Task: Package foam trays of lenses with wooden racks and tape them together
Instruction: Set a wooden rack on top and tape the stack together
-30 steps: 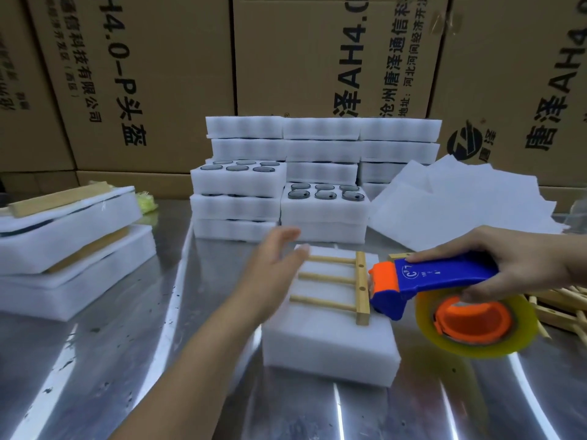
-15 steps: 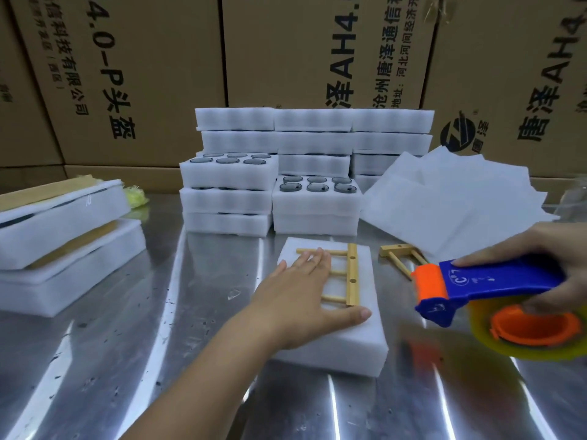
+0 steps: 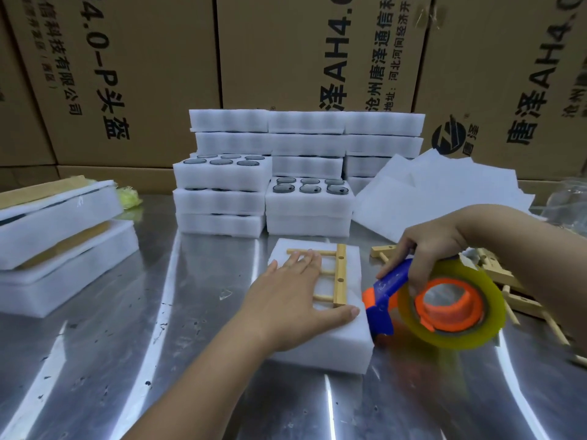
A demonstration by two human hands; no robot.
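Wooden rack (image 3: pixel 340 275) (atop foam tray (image 3: pixel 320 347)) lies under left hand (image 3: pixel 286 300).

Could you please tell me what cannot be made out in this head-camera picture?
1. Head view: the left hand covers part of the wooden rack and the foam tray top; any lenses inside are hidden.
2. Head view: the tape dispenser nose is blurred beside the tray corner; tape contact cannot be told.
3. Head view: the right hand and tape roll hide most spare wooden racks; the right edge cuts them.
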